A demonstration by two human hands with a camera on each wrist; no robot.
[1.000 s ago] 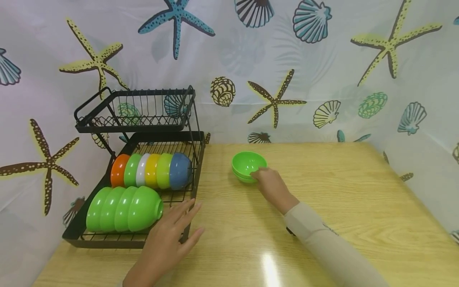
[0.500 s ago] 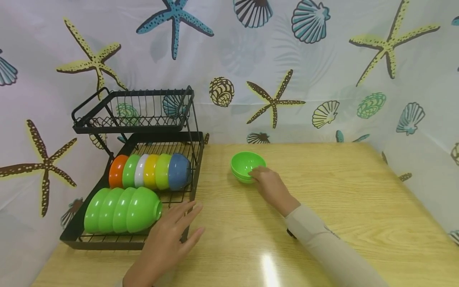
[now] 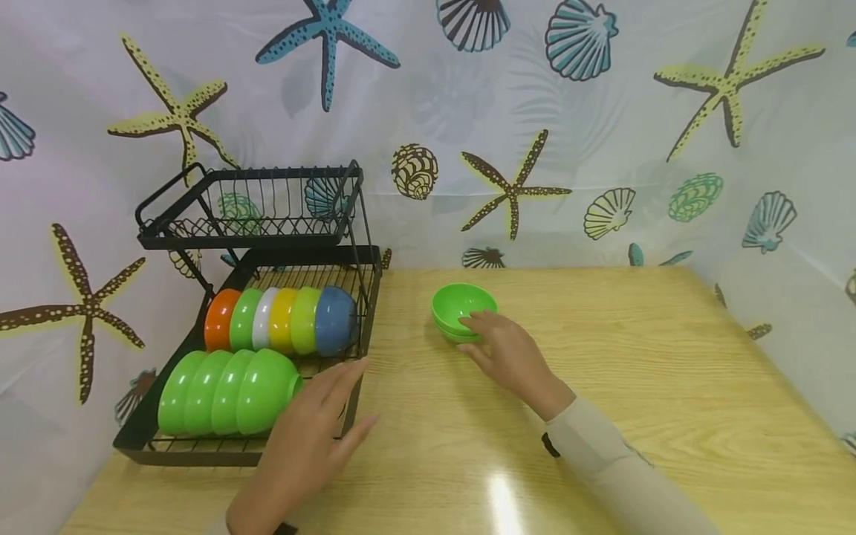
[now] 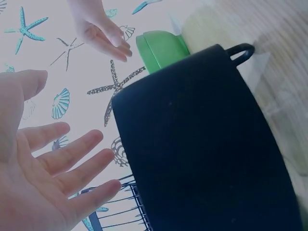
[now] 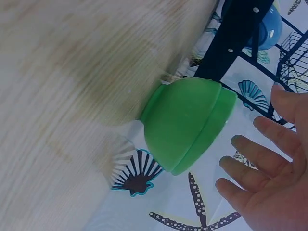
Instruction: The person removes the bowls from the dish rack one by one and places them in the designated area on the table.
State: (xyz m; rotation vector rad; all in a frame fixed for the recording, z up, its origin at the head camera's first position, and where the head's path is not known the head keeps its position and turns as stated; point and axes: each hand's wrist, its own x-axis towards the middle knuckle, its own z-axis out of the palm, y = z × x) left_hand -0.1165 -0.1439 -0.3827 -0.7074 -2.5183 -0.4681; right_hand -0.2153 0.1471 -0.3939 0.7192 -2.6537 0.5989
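Two nested green bowls [image 3: 449, 308] stand upright on the wooden table, also seen as a green stack [image 5: 180, 125] in the right wrist view. Right beside their near rim is my right hand [image 3: 513, 360], its thumb and fingers spread apart. In the right wrist view the fingers [image 5: 262, 159] lie off the bowls, holding nothing. My left hand [image 3: 309, 435] hovers by the front right corner of a black dish rack [image 3: 200, 455]. Its fingers [image 4: 77, 154] are loosely extended around nothing, as the left wrist view shows.
In the rack's lower tier, several green bowls [image 3: 264, 394] lie on their sides in front. Behind them runs a row of orange, green, white, yellow, lime and blue bowls [image 3: 284, 319]. The upper wire basket [image 3: 247, 239] overhangs the back. A patterned curtain [image 3: 428, 96] closes off the rear.
My right hand has let go of the bowl rim, thumb and fingers parting, and drawn slightly back. My left hand shifted a little. The nested bowls stay in place.
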